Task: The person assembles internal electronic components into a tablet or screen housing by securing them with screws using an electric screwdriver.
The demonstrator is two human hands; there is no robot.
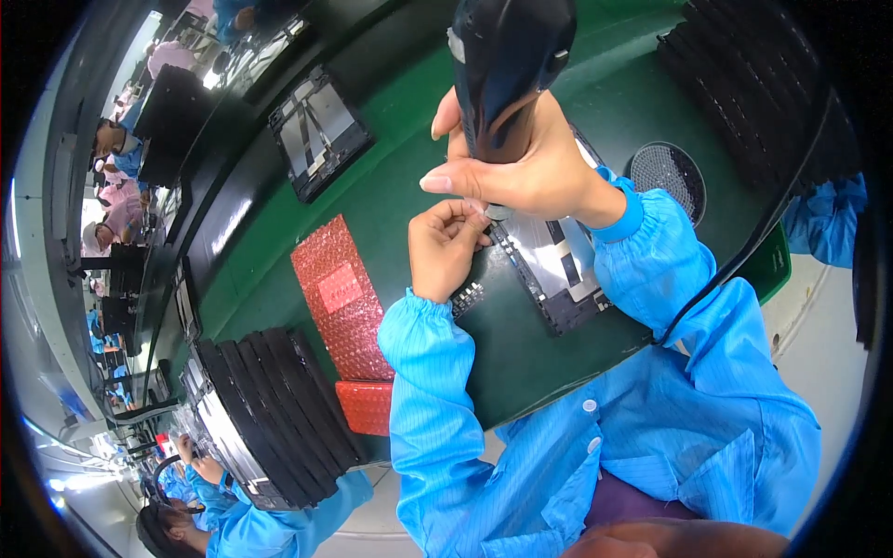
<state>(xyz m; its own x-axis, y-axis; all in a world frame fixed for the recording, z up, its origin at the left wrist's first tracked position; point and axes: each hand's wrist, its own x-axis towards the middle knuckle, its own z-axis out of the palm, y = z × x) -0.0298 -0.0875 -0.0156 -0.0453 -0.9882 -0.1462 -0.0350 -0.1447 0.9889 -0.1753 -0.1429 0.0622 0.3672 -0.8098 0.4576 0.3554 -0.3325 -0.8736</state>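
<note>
My right hand [530, 167] grips a black corded handheld tool [512, 65], its rounded body raised above the bench. Its cable runs down past my right sleeve. Below it lies an opened tablet-like device [558, 265] with a silver inner plate and black frame, partly covered by my right wrist. At the device's upper left corner my left hand [445, 246] is closed, thumb and fingertips pinched together. What they hold, if anything, is too small to make out. Beside my left wrist is a strip of small parts [468, 298], partly hidden by the sleeve.
A red bubble-wrap pouch [339, 279] lies left of my arm, another [365, 407] below it. Black stacked trays [279, 409] stand at left, more [744, 84] at far right. A second opened device [321, 135] sits farther back. A round mesh-patterned dish [668, 181] is at right.
</note>
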